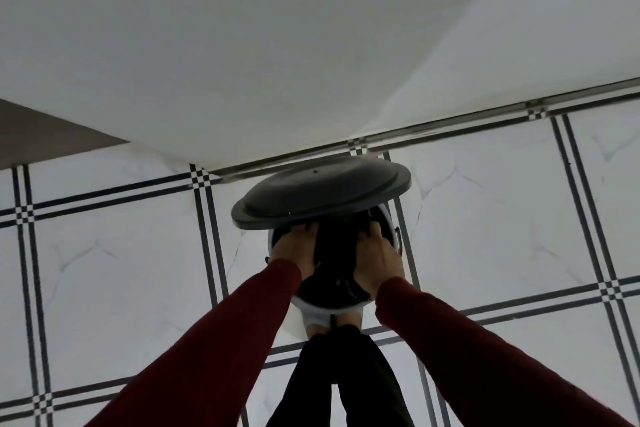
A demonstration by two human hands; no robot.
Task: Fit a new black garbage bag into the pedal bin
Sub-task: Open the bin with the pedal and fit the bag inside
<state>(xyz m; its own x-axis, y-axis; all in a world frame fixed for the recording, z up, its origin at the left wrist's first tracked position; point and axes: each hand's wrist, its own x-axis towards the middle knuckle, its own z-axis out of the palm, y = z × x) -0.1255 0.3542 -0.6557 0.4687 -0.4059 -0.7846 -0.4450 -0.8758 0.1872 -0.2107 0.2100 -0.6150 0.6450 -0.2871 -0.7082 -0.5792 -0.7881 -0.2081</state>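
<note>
A white pedal bin stands on the tiled floor against the wall, its dark grey lid raised and tilted over the opening. A black garbage bag fills the inside of the bin. My left hand grips the bag at the left rim. My right hand grips the bag at the right rim, fingers curled over the black plastic. Both arms wear red sleeves. A foot in a white sock rests at the bin's near base, where the pedal is hidden.
The white wall rises right behind the bin. White floor tiles with black double lines spread left and right. A grey surface shows at the far left. My dark trouser legs stand just in front of the bin.
</note>
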